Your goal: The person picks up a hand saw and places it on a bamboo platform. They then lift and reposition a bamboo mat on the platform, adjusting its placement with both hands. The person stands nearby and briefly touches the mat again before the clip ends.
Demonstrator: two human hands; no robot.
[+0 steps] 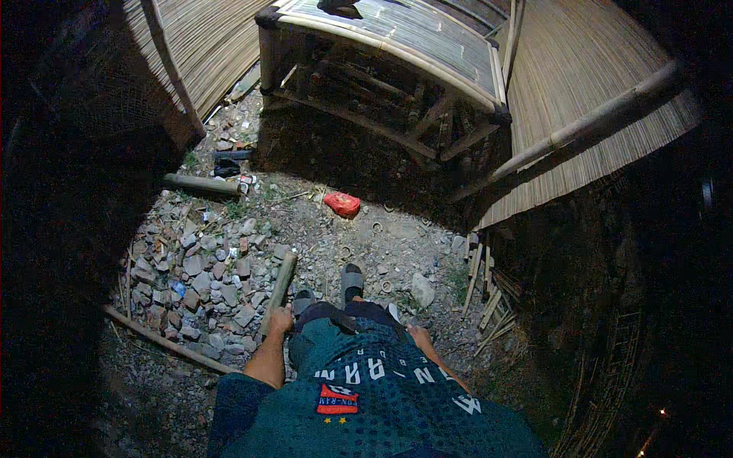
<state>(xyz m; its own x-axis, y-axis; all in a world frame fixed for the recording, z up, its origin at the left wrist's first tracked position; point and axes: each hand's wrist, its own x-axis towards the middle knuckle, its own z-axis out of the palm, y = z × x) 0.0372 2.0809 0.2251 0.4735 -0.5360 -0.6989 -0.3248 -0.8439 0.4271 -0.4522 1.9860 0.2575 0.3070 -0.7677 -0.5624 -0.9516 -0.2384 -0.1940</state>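
My left hand [280, 320] is wrapped round a short, thick piece of bamboo [282, 284], which slants up and away beside my left foot. Its cut end points toward the bamboo bench. On the other side of my body, my right hand [419, 337] looks closed, with its fingers partly hidden by my shirt. A narrow, pale, blade-like thing [394, 311] shows just ahead of it; most of it is out of sight, so its kind is unclear.
Broken bricks and stones [202, 282] cover the ground at left, bordered by a bamboo pole [168, 343]. A red plastic bag [342, 204] lies ahead. Beyond stands a bamboo bench [382, 46] between slatted screens [588, 99]. Split bamboo strips [492, 305] lie at right.
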